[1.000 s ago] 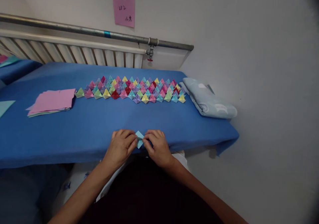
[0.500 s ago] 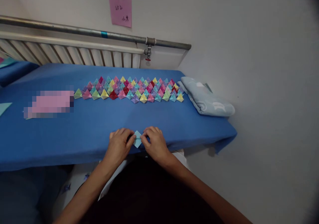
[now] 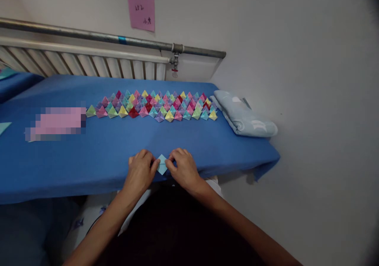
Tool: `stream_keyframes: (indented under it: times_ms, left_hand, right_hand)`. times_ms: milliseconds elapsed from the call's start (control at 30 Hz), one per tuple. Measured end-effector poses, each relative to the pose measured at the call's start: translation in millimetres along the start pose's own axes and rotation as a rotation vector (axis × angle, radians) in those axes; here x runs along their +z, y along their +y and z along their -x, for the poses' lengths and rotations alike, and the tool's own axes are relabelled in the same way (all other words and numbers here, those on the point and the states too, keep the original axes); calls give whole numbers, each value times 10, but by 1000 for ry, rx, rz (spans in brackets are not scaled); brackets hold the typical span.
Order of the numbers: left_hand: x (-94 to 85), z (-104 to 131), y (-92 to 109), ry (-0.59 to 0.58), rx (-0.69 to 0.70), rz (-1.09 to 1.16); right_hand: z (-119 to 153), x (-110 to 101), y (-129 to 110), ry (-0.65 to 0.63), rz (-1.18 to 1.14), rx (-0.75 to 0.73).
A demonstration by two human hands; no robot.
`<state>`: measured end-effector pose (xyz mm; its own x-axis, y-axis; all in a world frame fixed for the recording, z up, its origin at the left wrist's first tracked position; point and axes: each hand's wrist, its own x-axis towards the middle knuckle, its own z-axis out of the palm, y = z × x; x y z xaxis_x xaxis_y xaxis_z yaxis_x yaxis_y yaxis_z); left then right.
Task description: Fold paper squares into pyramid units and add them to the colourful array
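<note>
A small light blue folded paper [image 3: 162, 165], diamond-shaped with a crease across its middle, is held at the near edge of the blue-covered table [image 3: 112, 139]. My left hand [image 3: 141, 169] pinches its left corner between thumb and fingers. Its right corner is pinched by my right hand [image 3: 184, 168]. Beyond my hands, several folded paper pieces [image 3: 154, 111] in pink, yellow, green, blue, purple and red stand in close rows.
At the right end of the table lies a folded light blue cloth [image 3: 244, 116]. A blurred pink patch [image 3: 60, 122] is on the left. Behind the table run a radiator [image 3: 97, 64] and a metal pipe [image 3: 148, 44]. A pink note [image 3: 141, 10] hangs on the wall.
The whole view has shifted slightly. Both hands still pinch the light blue paper, and the fingers of my left hand are curled a little closer together.
</note>
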<state>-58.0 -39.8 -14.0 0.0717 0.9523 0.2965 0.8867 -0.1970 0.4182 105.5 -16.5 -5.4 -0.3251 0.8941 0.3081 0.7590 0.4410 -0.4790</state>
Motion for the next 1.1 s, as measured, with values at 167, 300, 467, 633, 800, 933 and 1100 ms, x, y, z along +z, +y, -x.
stream_keyframes:
  times_ms: [167, 300, 467, 633, 800, 933, 1100]
  left_hand:
    - [18, -2, 6, 35, 11, -36]
    - [20, 3, 29, 31, 5, -86]
    - [-22, -2, 34, 44, -14, -108]
    - [-171, -81, -39, -138, -111, -17]
    - [-285, -126, -42, -267, -183, -2]
    - [-282, -67, -43, -217, -175, -33]
    - [-155, 68, -4, 27, 21, -154]
  right_hand:
    - [-11, 3, 6, -4, 20, 0]
    - [-16, 1, 10, -23, 52, 5]
    - [-21, -15, 11, -28, 62, 8]
    - [-35, -34, 5, -51, 63, 10]
    - [-40, -40, 16, -62, 41, 8]
    - [-41, -32, 31, -57, 26, 3]
    - [-36, -30, 29, -54, 15, -1]
